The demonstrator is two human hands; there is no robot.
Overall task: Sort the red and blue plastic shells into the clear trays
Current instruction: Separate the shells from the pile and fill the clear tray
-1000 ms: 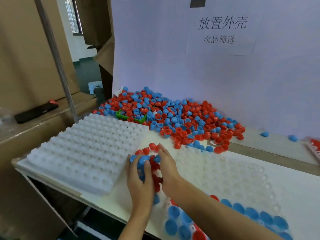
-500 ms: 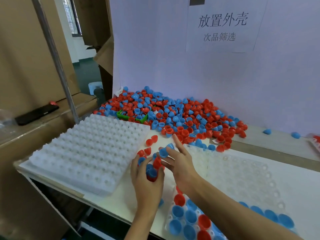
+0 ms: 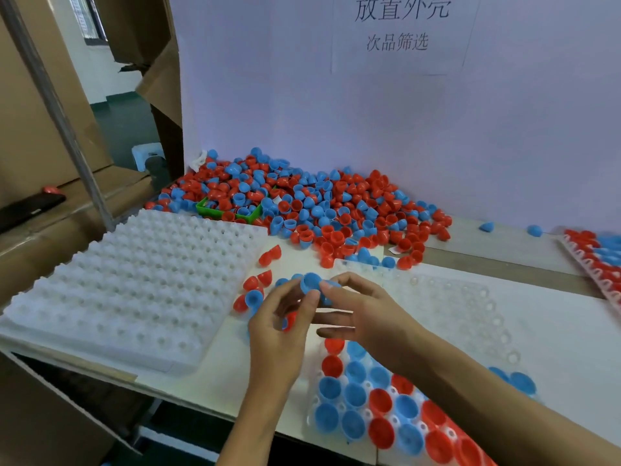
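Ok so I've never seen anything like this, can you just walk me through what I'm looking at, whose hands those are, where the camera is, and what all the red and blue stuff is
There is no machine here: a person works with bare hands, and the one camera sits on their head, looking forward and down. The left hand and the right hand meet in the middle, both pinching a blue shell; the left hand also seems to cup a red shell. Behind them lies a big pile of loose shells, red and blue plastic half-domes, with a green bin half buried in it. Nearest the camera, a clear tray is partly filled with shells. On the left sits a stack of white trays with no shells in it. A paper sign hangs on the back wall.
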